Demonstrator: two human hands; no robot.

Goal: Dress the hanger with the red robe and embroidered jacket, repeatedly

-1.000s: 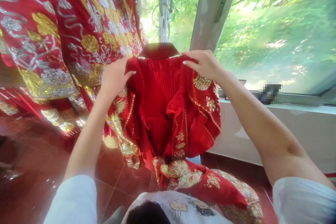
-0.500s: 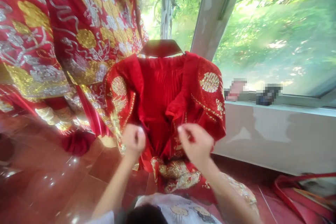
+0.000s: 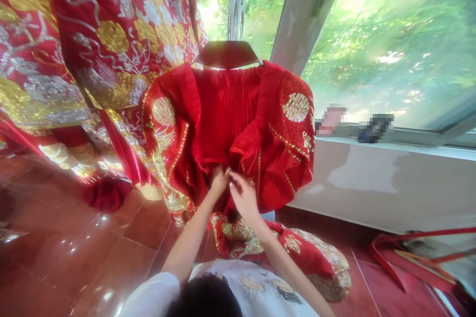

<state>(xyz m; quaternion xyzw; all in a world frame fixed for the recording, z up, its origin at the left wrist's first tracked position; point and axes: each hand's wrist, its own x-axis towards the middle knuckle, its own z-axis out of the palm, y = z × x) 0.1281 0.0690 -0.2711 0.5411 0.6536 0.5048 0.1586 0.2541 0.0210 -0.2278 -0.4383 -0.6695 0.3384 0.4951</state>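
In front of me an embroidered red jacket [image 3: 297, 131] hangs open on a stand with a dark red top piece [image 3: 227, 55]. Gold beading and round gold emblems decorate its shoulders. My left hand [image 3: 219, 181] is closed low in the jacket's opening, against the red lining. My right hand [image 3: 243, 193] meets it there with fingers bent and fingertips pinched close to the left ones. Whatever lies between the fingers is too small to make out. Below my wrists bulges a bunched red and gold embroidered cloth [image 3: 290, 247].
Red robes [image 3: 122, 54] with gold and silver embroidery hang at the left. Behind the jacket are windows [image 3: 379, 54] with a sill, where two blurred-out items lie. A red-framed object [image 3: 412, 257] stands at the lower right on the tiled floor [image 3: 96, 252].
Both hands have moved inward from the two sides of the jacket and now meet in the middle of its opening. The jacket's front edges hang further apart at the bottom.
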